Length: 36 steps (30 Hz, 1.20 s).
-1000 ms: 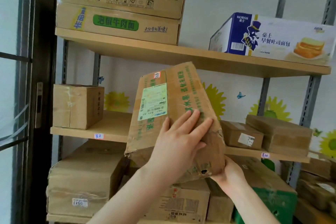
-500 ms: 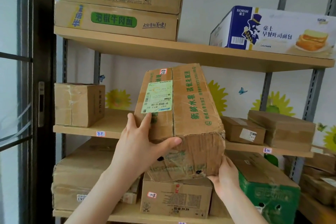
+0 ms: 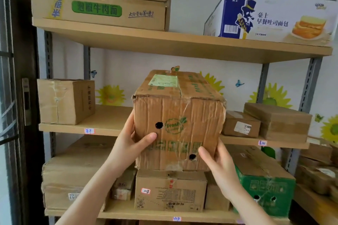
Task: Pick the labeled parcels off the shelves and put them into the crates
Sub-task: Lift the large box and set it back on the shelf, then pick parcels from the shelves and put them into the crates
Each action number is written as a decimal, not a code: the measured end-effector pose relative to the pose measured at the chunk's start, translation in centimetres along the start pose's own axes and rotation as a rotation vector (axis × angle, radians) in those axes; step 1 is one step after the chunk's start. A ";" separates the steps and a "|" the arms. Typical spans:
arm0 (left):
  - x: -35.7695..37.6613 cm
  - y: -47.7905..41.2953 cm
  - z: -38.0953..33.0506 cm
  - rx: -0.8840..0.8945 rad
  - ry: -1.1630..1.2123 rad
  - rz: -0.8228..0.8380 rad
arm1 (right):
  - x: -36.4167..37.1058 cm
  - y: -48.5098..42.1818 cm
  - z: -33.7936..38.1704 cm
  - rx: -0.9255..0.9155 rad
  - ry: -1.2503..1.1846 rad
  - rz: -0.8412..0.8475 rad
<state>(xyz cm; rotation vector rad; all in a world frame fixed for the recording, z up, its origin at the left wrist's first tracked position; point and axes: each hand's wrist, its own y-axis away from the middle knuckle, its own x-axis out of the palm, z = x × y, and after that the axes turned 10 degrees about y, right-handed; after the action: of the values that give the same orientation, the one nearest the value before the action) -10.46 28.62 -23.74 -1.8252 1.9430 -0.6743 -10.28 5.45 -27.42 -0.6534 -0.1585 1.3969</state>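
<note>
A: What fills the view?

B: A shelf unit (image 3: 164, 40) with wooden boards, just behind the fingers. Above them sit a wide noodle carton (image 3: 102, 0) and a blue-and-white bread box (image 3: 270, 18).

A: And the parcel?

B: The worn brown parcel (image 3: 179, 126) is clamped between both sets of fingers, level with the middle shelf, its green label (image 3: 163, 80) facing up.

A: How do the hands grip?

B: The left hand (image 3: 133, 142) presses its left side, thumb on the front face; the right hand (image 3: 217, 162) holds the lower right corner, fingers closed around the parcel.

A: Anything smaller nearby?

B: Right of the fingers a small labelled box (image 3: 241, 124); below them a carton with a red tag (image 3: 146, 191).
</note>
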 end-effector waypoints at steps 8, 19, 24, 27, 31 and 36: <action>2.7 -7.9 1.1 0.017 0.020 -0.028 | -2.9 -8.7 0.3 -0.059 0.081 -0.027; 2.8 -16.2 8.4 -0.055 0.045 -0.052 | -0.2 -16.0 -5.3 0.047 0.122 -0.040; 2.6 -17.2 11.1 -0.048 0.069 -0.135 | 0.6 -17.5 -6.6 0.049 0.144 -0.060; 3.0 -17.2 11.6 -0.017 0.060 -0.178 | 0.8 -17.5 -6.9 0.040 0.150 -0.072; 4.2 -16.6 11.4 0.052 0.015 -0.306 | 1.0 -17.4 -6.8 0.042 0.126 -0.072; 4.9 -16.0 11.3 0.103 -0.102 -0.407 | 0.4 -17.0 -6.5 0.034 0.129 -0.028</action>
<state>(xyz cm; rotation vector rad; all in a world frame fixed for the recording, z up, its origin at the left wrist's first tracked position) 8.68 22.26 -23.31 -2.1640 1.4554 -0.7694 7.45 3.13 -24.17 -0.7078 -0.0414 1.3236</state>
